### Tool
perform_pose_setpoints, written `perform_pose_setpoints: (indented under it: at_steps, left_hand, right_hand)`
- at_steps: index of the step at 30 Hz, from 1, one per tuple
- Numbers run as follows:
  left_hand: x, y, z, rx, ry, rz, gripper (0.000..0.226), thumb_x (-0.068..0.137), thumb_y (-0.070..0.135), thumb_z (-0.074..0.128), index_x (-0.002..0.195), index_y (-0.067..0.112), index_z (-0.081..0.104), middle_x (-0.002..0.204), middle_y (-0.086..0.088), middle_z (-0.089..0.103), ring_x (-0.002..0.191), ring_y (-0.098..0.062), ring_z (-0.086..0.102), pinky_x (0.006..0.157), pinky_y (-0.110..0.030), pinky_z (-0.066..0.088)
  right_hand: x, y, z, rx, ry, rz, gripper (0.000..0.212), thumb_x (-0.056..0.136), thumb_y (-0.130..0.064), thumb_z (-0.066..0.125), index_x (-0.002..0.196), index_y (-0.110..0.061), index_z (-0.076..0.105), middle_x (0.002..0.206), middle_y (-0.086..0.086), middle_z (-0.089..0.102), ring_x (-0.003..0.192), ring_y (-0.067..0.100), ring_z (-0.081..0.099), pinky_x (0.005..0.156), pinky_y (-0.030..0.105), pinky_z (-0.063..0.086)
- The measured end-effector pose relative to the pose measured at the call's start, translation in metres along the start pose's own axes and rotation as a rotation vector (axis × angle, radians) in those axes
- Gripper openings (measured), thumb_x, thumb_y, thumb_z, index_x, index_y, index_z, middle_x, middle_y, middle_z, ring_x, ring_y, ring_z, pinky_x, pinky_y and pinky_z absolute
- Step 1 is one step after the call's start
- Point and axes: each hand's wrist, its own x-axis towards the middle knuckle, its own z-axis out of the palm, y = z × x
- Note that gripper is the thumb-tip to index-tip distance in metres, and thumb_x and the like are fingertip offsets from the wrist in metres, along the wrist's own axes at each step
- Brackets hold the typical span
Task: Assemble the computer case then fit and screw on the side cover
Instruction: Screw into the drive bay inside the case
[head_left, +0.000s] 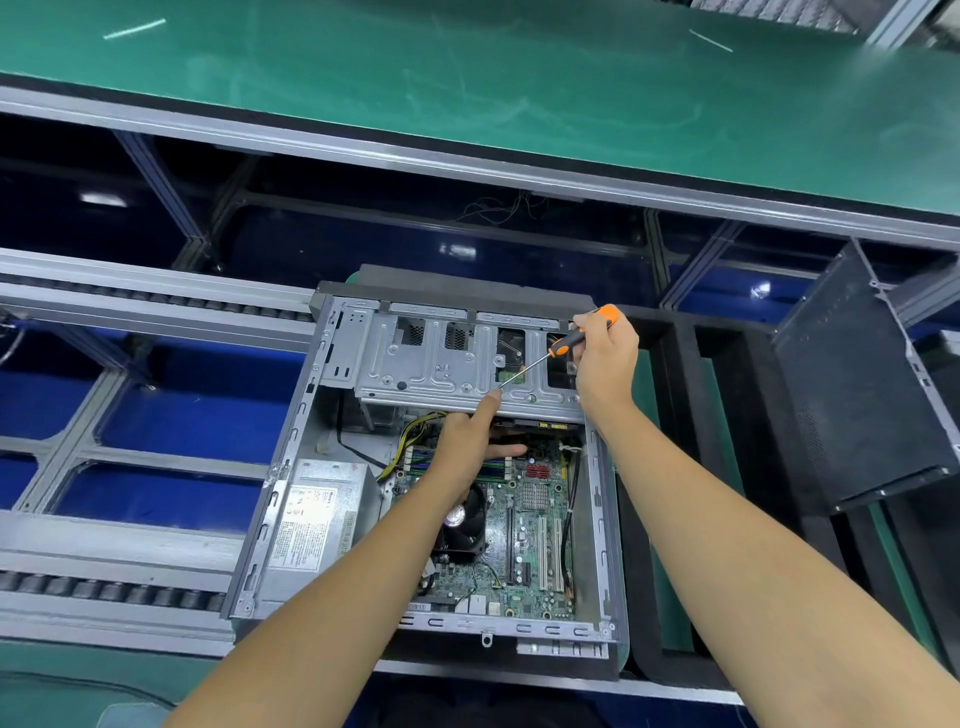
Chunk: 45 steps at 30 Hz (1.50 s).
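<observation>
Case (332, 467) open, lying on its side on pallet on worktop (779, 114)-side conveyor; interior facing up. Motherboard (535, 525), fan (465, 519) and power supply (317, 514) seated inside case. Drive cage (441, 364) across far end of case, lying flat over bay.

Right hand (605, 358) gripping orange-black screwdriver (563, 345) by handle, above far-right corner of case; shaft angled down-left, tip at cage's near edge. Left hand (470, 441) over middle of case, index finger straight and touching cage edge at screwdriver tip, apparently steadying a screw; screw itself too small to confirm. Other fingers loosely extended, holding nothing visible.

Side cover (852, 395): dark panel standing tilted, right of case, well apart, not fitted.

Judgement: internal assembly near complete, cage fastening in hand. Remaining: finish cage screw(s), fit cover, screw cover on.
</observation>
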Motion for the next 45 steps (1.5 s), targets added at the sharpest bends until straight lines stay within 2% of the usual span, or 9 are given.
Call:
perform_pose_setpoints:
  at_steps: [3,16,23,25,30,34,38,42,45]
  left_hand:
    - [-0.002,0.002,0.001,-0.009,-0.001,-0.002,0.055,0.068,0.076,0.066,0.075,0.03,0.036,0.079,0.008,0.035,0.078,-0.03,0.077,0.063,-0.028,0.027]
    - [0.003,0.0,0.001,0.014,-0.003,-0.006,0.053,0.066,0.076,0.066,0.075,0.031,0.039,0.08,0.007,0.036,0.079,-0.031,0.077,0.068,-0.028,0.032]
    - [0.007,-0.003,-0.001,0.005,0.012,-0.009,0.052,0.068,0.076,0.068,0.072,0.033,0.04,0.057,0.012,0.047,0.079,-0.032,0.077,0.07,-0.029,0.035]
    - [0.007,-0.004,-0.001,0.017,0.012,0.004,0.05,0.069,0.076,0.067,0.073,0.034,0.04,0.072,0.01,0.04,0.079,-0.032,0.077,0.071,-0.03,0.035]
    - [0.008,-0.005,0.001,0.009,0.003,0.015,0.049,0.068,0.073,0.068,0.077,0.032,0.042,0.078,0.008,0.033,0.079,-0.033,0.077,0.094,-0.04,0.044]
    - [0.007,-0.004,0.001,-0.02,-0.008,0.0,0.05,0.068,0.07,0.066,0.09,0.028,0.051,0.08,0.009,0.034,0.079,-0.033,0.077,0.109,-0.048,0.037]
    - [0.006,-0.003,0.001,-0.025,0.002,-0.002,0.078,0.067,0.07,0.065,0.127,0.023,0.051,0.102,0.006,0.047,0.08,-0.032,0.077,0.112,-0.048,0.033]
    - [0.003,0.0,0.0,-0.031,-0.008,0.006,0.08,0.07,0.074,0.062,0.135,0.029,0.044,0.142,-0.009,0.045,0.082,-0.034,0.077,0.08,-0.028,0.039]
    - [0.007,-0.003,-0.002,-0.091,-0.046,0.027,0.066,0.077,0.071,0.058,0.133,0.041,0.041,0.161,-0.019,0.026,0.085,-0.037,0.076,0.1,-0.043,0.046]
  right_hand:
    - [-0.001,0.0,0.0,-0.003,0.0,0.002,0.023,0.091,-0.017,0.057,0.069,-0.017,0.051,0.052,-0.012,0.052,0.048,0.003,0.045,0.044,0.021,0.038]
    - [-0.002,0.0,0.001,0.037,0.035,0.003,0.026,0.091,-0.018,0.056,0.066,-0.024,0.055,0.053,-0.008,0.052,0.047,0.005,0.044,0.042,0.021,0.036]
    - [-0.001,0.002,0.0,0.013,0.016,0.0,0.019,0.089,-0.025,0.056,0.071,-0.019,0.052,0.058,-0.003,0.052,0.054,0.012,0.049,0.046,0.025,0.04]
    - [-0.001,0.003,0.0,0.013,0.023,-0.009,0.02,0.09,-0.023,0.056,0.07,-0.019,0.051,0.058,-0.003,0.052,0.052,0.011,0.048,0.045,0.024,0.04]
    - [-0.001,0.003,-0.001,0.003,0.017,0.003,0.022,0.093,-0.017,0.056,0.071,-0.016,0.051,0.062,0.008,0.05,0.054,0.017,0.048,0.045,0.025,0.04]
    - [-0.001,0.003,0.0,0.003,0.007,0.006,0.023,0.094,-0.015,0.057,0.072,-0.016,0.05,0.062,0.009,0.049,0.053,0.017,0.046,0.044,0.025,0.038]
    - [-0.002,0.002,-0.001,0.014,0.008,0.001,0.024,0.094,-0.016,0.057,0.071,-0.018,0.05,0.063,0.01,0.05,0.057,0.022,0.047,0.045,0.026,0.039]
    - [-0.004,0.0,0.0,0.02,0.016,-0.003,0.024,0.093,-0.019,0.057,0.069,-0.021,0.051,0.06,0.004,0.05,0.054,0.017,0.047,0.044,0.025,0.039]
    - [-0.004,-0.001,-0.001,0.015,0.024,-0.008,0.022,0.091,-0.023,0.056,0.069,-0.022,0.052,0.062,0.005,0.051,0.056,0.019,0.048,0.044,0.025,0.04]
